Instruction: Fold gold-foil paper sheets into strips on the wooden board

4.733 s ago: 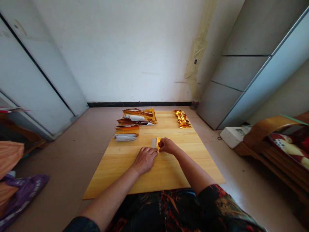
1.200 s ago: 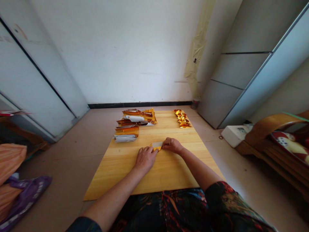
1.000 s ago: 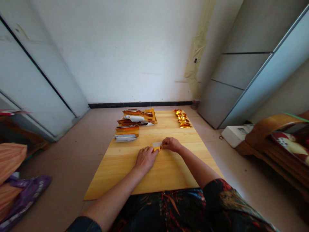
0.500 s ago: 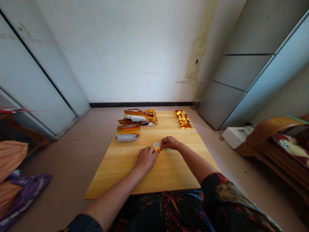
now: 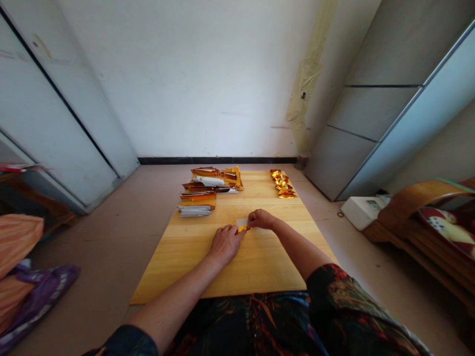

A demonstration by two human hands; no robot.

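A small sheet of gold foil paper (image 5: 241,224) with a pale back lies on a wooden board (image 5: 185,257) in front of me. My left hand (image 5: 224,243) presses its fingertips on the sheet's near left edge, fingers bent. Pinching the sheet's right side is my right hand (image 5: 261,219), fingers closed on it. The sheet is partly folded and mostly hidden between both hands.
Stacks of gold foil sheets (image 5: 208,190) sit at the board's far left. A row of several folded gold pieces (image 5: 282,183) lies at the far right. A white wall, grey cabinet (image 5: 371,128), wooden chair (image 5: 419,207) and purple bag (image 5: 40,296) surround the board.
The paper has gone from an upright gold-and-pale sheet to a flatter, narrower fold. My right hand has slid a little left along it; my left hand has stayed pressing.
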